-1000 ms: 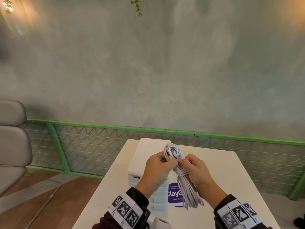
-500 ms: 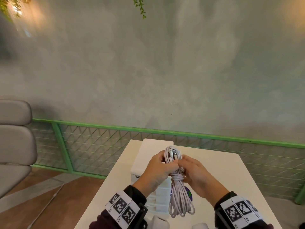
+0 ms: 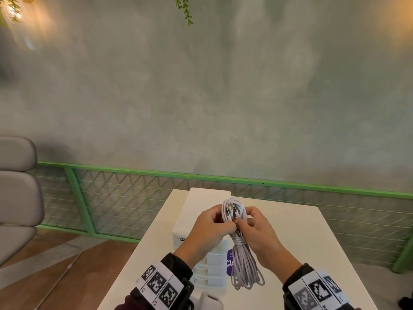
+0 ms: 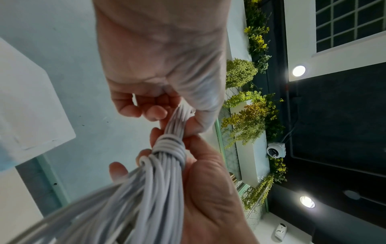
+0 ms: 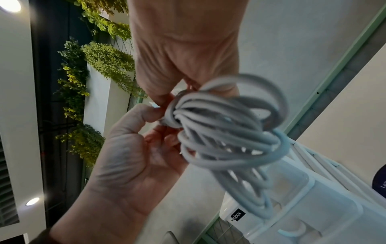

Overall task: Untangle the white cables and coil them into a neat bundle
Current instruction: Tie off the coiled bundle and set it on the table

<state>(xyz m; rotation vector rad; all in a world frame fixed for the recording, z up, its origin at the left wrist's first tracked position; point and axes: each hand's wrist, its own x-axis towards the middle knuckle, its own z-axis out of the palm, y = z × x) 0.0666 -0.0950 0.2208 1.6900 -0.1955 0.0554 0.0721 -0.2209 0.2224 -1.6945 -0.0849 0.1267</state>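
Note:
The white cable bundle is coiled into long loops and bound by several turns of cable round its waist. I hold it upright above the white table. My left hand pinches the strands just above the binding, thumb against fingers. My right hand grips the bundle from the other side, its palm lying along the strands. The top loop sticks up between both hands, and a connector tip shows by my left thumb.
A white drawer box stands on the table under my left hand, with a purple sticker beside it. A small white device sits at the near edge. A green mesh railing runs behind and a grey chair stands left.
The lower loops swung from slanting right to hanging nearly straight down. Both hands stayed on the bundle's middle, and the right hand's fingers shifted closer to the left hand's.

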